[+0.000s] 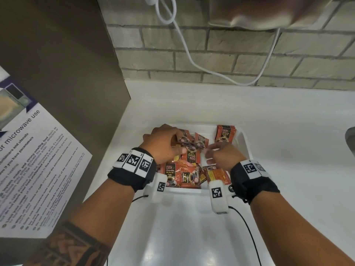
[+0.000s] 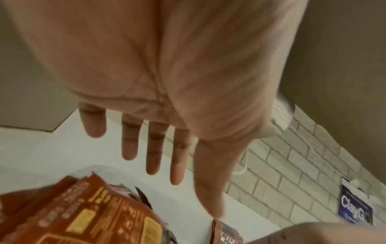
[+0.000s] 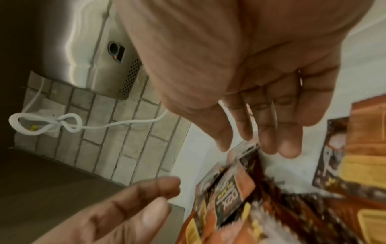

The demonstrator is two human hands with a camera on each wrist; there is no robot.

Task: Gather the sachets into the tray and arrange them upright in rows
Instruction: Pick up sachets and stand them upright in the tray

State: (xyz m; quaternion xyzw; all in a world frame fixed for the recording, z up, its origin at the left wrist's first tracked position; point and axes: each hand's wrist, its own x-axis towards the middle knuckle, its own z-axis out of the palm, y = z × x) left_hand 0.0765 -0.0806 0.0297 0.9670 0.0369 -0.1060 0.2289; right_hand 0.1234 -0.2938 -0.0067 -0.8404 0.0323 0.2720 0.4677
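Note:
A white tray (image 1: 244, 144) on the white counter holds a loose pile of orange-red coffee sachets (image 1: 184, 173), most lying flat or tilted. A few sachets (image 1: 225, 133) stand upright in the tray's far right corner. My left hand (image 1: 172, 141) hovers over the far left of the pile; the left wrist view shows its fingers (image 2: 154, 148) straight, spread and holding nothing. My right hand (image 1: 213, 152) is over the middle of the pile, fingers (image 3: 269, 132) loosely extended just above a sachet (image 3: 227, 189). Whether they touch it is unclear.
A laminated microwave notice (image 1: 38, 160) hangs on the brown panel at left. Behind the tray is a brick wall with a looping white cable (image 1: 192, 60) and a metal appliance (image 1: 269, 14) above. A sink edge (image 1: 351, 139) shows at far right.

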